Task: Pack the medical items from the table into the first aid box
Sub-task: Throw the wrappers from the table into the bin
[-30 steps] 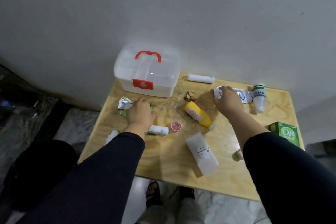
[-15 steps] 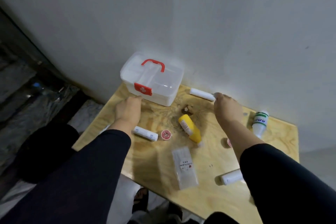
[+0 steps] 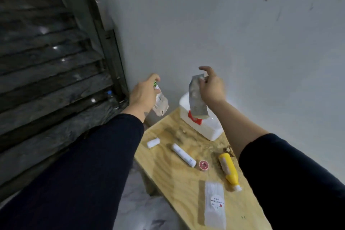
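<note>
Holding, mid-frame above the first aid box (image 3: 209, 127): left hand (image 3: 142, 95) gripping a limp crinkly packet (image 3: 161, 104), right hand (image 3: 211, 87) pinching a light foil strip (image 3: 197, 99) by its top edge.

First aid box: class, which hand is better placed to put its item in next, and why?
Probably the right hand: its silver strip hangs directly over the closed first aid box. The left hand holds its crumpled packet off the table's edge.
</note>
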Action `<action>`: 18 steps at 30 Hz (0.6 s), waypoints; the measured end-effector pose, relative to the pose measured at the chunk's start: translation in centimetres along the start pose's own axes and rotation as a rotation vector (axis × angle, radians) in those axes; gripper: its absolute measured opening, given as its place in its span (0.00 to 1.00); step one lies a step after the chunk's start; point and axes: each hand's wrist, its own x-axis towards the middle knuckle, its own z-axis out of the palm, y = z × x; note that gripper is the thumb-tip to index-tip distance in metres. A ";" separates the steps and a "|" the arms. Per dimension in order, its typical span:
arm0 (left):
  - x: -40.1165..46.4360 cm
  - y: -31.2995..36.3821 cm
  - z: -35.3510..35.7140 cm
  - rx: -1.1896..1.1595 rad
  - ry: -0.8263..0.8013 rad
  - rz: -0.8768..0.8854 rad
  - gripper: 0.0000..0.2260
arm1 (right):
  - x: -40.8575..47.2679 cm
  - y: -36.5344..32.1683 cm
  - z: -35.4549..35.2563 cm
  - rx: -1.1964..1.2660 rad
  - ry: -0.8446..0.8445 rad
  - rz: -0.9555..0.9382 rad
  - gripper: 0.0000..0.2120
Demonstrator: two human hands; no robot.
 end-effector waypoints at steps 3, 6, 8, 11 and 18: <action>0.4 -2.7 -2.8 -0.135 0.063 -0.037 0.05 | 0.2 -2.9 3.8 0.083 -0.089 -0.057 0.14; 0.5 -6.3 -5.3 -0.208 0.093 -0.059 0.05 | 0.3 -5.6 7.6 0.117 -0.208 -0.094 0.14; 0.7 -8.9 -6.8 -0.220 0.105 -0.084 0.08 | 0.4 -7.2 10.1 0.105 -0.281 -0.113 0.15; 1.3 -13.1 -9.2 -0.214 0.108 -0.136 0.13 | 0.5 -9.8 14.4 0.089 -0.373 -0.142 0.20; 3.5 -25.1 -14.3 -0.197 0.089 -0.237 0.16 | -0.6 -16.5 27.0 0.138 -0.514 -0.113 0.22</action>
